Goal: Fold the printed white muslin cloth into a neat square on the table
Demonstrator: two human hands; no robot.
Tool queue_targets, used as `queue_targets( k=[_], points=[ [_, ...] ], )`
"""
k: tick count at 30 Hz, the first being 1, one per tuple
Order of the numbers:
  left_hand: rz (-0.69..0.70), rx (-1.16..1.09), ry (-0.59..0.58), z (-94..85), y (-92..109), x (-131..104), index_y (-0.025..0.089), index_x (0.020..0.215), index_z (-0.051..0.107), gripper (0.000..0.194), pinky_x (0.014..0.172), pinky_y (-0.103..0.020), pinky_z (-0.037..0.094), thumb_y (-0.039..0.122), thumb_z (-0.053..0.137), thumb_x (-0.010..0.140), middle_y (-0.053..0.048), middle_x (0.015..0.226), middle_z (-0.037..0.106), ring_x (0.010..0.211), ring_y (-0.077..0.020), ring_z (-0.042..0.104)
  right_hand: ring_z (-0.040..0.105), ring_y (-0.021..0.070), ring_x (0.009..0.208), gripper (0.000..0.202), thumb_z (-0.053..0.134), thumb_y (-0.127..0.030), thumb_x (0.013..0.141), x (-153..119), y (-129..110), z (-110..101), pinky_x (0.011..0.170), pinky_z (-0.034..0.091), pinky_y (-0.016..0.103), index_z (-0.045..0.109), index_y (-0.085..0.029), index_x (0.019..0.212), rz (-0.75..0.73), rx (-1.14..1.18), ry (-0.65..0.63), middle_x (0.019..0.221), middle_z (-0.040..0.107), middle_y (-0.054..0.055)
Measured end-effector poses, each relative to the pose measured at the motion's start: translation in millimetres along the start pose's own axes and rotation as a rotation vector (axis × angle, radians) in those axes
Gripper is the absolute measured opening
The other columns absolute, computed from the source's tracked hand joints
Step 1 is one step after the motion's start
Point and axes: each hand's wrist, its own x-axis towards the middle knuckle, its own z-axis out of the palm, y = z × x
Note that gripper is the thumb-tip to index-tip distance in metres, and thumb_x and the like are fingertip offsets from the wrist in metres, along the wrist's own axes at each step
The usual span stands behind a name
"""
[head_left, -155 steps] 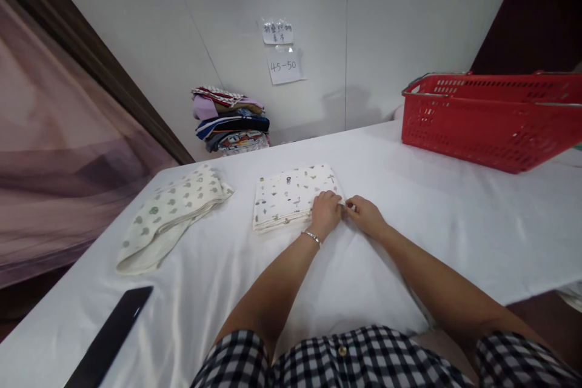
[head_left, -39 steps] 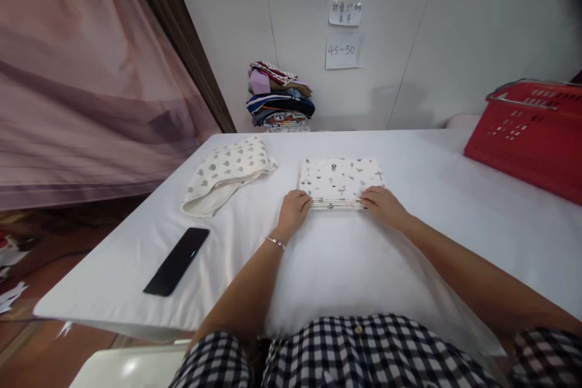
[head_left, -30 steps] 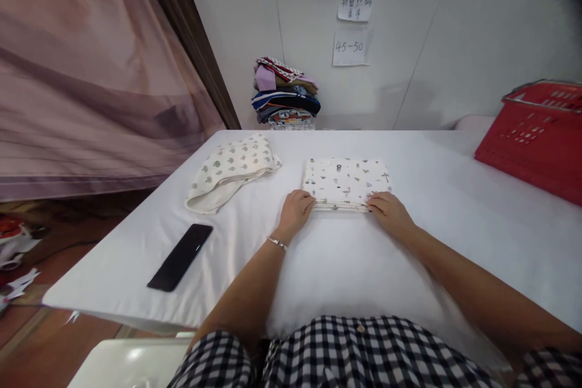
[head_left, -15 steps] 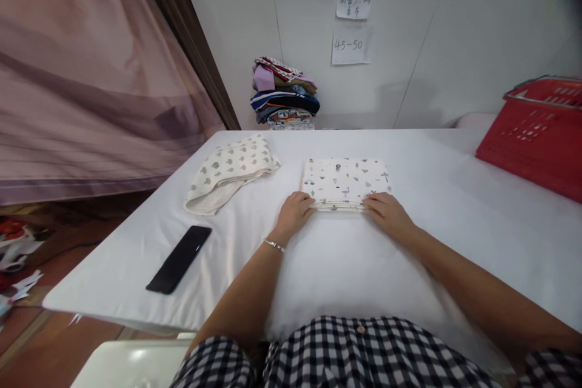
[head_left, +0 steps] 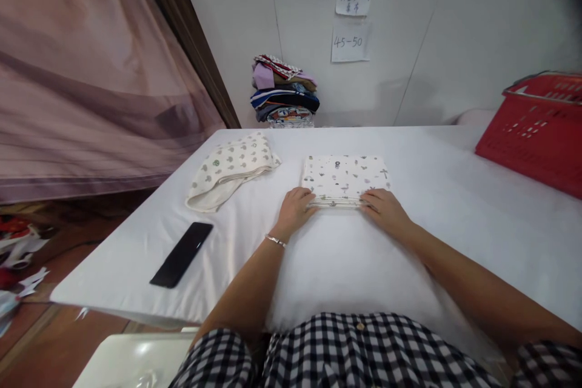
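Note:
A white cloth with small printed figures (head_left: 343,176) lies folded into a rectangle, its layered edge toward me. My left hand (head_left: 294,211) grips the near left corner, thumb and fingers pressed on the layers. At the near right corner, my right hand (head_left: 385,211) pinches the same edge. Farther left lies a second cloth, cream with grey-green prints (head_left: 236,163), loosely folded and touched by neither hand.
A black phone (head_left: 182,254) rests on the white-covered table (head_left: 113,260) at left. Behind the far edge stands a stack of folded fabrics (head_left: 285,94). A red basket (head_left: 536,133) is at the right, and a pink curtain (head_left: 91,73) hangs at the left.
The view has shifted slightly. Both hands remain at the near corners of the folded cloth, with the fingers slightly repositioned.

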Motion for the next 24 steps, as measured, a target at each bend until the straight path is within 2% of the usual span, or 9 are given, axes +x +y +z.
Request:
queue_targets(
  k=[3,6,13,19,24],
  points=[
    [0.019,0.004,0.029,5.1,9.1,5.6,0.023,0.113,0.063,0.030,0.094,-0.043,0.043,0.036,0.062,0.086,-0.009,0.115,0.062,0.111,-0.0246,0.053,0.057,0.0272,0.102,0.032,0.045,-0.038,0.093,7.7,-9.0,-1.3,0.091,0.043,0.046,0.065,-0.024,0.113,-0.024,0.000,-0.046,0.113,0.065,0.010],
    [0.035,0.012,-0.009,10.0,15.3,12.5,0.023,0.112,0.063,0.026,0.093,-0.042,0.042,0.034,0.057,0.090,-0.009,0.113,0.063,0.109,-0.0239,0.054,0.057,0.0273,0.100,0.031,0.042,-0.036,0.094,17.3,-12.0,1.2,0.088,0.043,0.045,0.066,-0.024,0.110,-0.039,-0.006,-0.083,0.110,0.066,0.010],
    [0.016,0.023,-0.104,10.6,15.1,24.5,0.023,0.097,0.067,0.016,0.084,-0.038,0.043,0.033,0.055,0.091,-0.006,0.099,0.066,0.094,-0.0209,0.058,0.058,0.0255,0.095,0.033,0.039,-0.032,0.095,29.5,-7.2,3.1,0.083,0.045,0.042,0.068,-0.020,0.104,-0.025,0.008,-0.140,0.106,0.067,0.011],
    [0.027,0.052,-0.090,12.3,17.9,25.5,0.021,0.089,0.067,0.020,0.080,-0.037,0.042,0.029,0.050,0.094,-0.007,0.095,0.065,0.091,-0.0204,0.057,0.058,0.0234,0.092,0.035,0.036,-0.032,0.097,27.5,-6.3,4.1,0.083,0.045,0.039,0.069,-0.021,0.101,-0.017,0.043,-0.110,0.101,0.067,0.009],
    [0.042,0.063,-0.085,14.1,19.6,24.2,0.022,0.100,0.065,0.019,0.082,-0.037,0.042,0.035,0.055,0.091,-0.007,0.100,0.064,0.094,-0.0208,0.057,0.057,0.0248,0.094,0.031,0.043,-0.037,0.094,26.1,-2.6,8.7,0.082,0.044,0.040,0.068,-0.022,0.104,-0.064,0.000,-0.128,0.105,0.066,0.010]
  ],
)
